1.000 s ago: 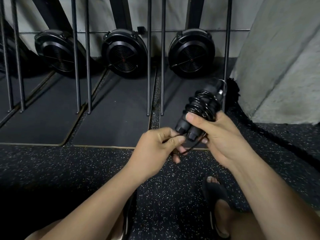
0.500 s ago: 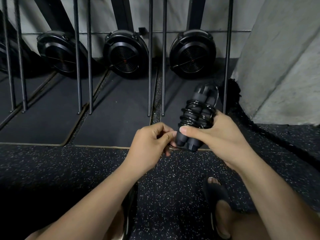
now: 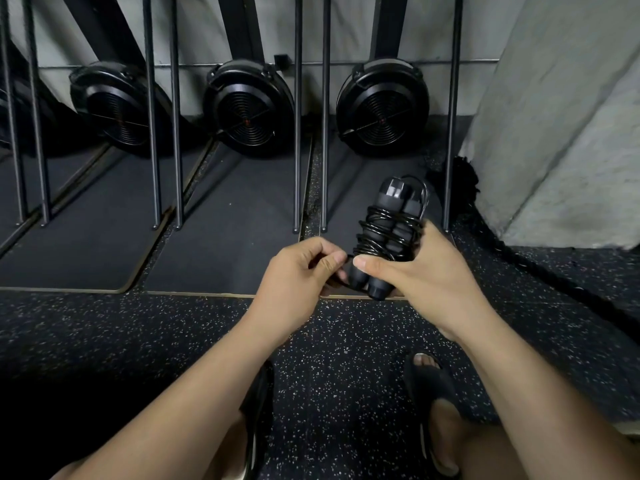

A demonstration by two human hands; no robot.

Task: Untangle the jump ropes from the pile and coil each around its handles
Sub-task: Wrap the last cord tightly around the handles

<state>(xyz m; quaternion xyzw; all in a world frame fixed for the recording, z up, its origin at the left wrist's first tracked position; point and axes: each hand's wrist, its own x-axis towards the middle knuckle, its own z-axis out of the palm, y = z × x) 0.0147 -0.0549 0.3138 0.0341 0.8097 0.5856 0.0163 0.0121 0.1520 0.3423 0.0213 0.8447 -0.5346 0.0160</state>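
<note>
Right hand (image 3: 429,275) grips the paired handles (image 3: 388,237) upright over the floor (image 3: 173,341), thumb pinning the coils. Left hand (image 3: 298,271) pinches the rope (image 3: 388,230) tail, likely tucking it.

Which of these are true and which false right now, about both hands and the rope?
1. The right hand grips the black jump rope, coiled round its two black handles. True.
2. The left hand lies flat on the speckled black rubber floor. False: it pinches the rope's loose end beside the handles.
3. The rope bundle rests on the floor. False: it is held above it.
4. Round black fan housings stand along the far wall. True.
</note>
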